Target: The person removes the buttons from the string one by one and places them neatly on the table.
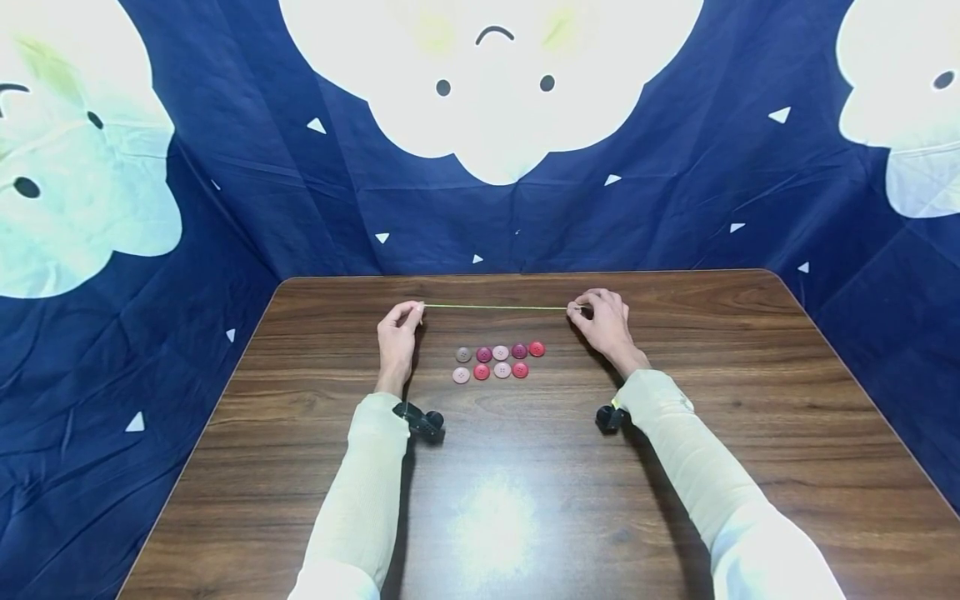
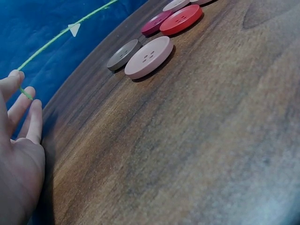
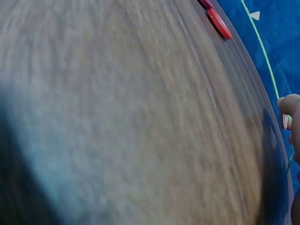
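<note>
A yellow-green string (image 1: 495, 307) is stretched taut between both hands, above the far part of the table. My left hand (image 1: 396, 337) pinches one end between thumb and index finger; a short tail hangs below the pinch in the left wrist view. My right hand (image 1: 606, 327) pinches the other side, with some string trailing under its fingers. A small pale disc (image 3: 285, 122), seen edge-on like a button, shows at the right fingertips. Two rows of buttons lie nearer me than the string, among them a grey button (image 1: 463, 354) and a red button (image 1: 536, 349).
The buttons, pink, red, purple and grey, lie flat on the brown wooden table (image 1: 300, 467). A blue curtain (image 1: 315, 217) with white cloud shapes surrounds the table's back and sides. Black wrist cameras sit on both sleeves.
</note>
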The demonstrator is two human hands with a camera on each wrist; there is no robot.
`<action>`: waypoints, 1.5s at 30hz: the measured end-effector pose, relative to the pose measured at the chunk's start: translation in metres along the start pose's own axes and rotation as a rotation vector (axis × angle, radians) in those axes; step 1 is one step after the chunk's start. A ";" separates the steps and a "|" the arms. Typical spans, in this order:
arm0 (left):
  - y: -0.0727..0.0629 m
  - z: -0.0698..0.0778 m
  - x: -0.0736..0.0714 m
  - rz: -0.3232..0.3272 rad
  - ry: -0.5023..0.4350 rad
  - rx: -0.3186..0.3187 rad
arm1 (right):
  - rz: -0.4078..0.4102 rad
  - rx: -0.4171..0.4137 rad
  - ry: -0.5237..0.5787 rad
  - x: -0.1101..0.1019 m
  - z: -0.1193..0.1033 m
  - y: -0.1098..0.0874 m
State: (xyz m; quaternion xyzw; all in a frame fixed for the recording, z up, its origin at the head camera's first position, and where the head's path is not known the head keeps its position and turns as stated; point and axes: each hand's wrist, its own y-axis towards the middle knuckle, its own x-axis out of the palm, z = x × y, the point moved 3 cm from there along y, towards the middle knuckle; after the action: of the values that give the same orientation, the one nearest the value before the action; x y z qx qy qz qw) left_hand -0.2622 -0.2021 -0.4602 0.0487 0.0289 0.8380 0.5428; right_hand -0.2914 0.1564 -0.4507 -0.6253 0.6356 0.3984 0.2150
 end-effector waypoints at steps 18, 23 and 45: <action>-0.014 0.027 0.000 -0.045 0.001 -0.025 | 0.024 0.050 -0.026 -0.009 0.010 -0.002; -0.016 0.030 0.000 -0.045 0.012 -0.023 | 0.042 0.060 -0.026 -0.011 0.014 -0.002; 0.001 -0.001 0.000 -0.008 0.002 -0.012 | 0.064 0.157 -0.079 -0.020 0.024 -0.004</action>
State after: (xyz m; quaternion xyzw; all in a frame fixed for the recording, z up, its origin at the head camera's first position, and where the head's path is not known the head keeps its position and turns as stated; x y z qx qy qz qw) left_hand -0.2627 -0.2028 -0.4608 0.0446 0.0245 0.8359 0.5465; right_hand -0.2901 0.1883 -0.4503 -0.5698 0.6755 0.3781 0.2756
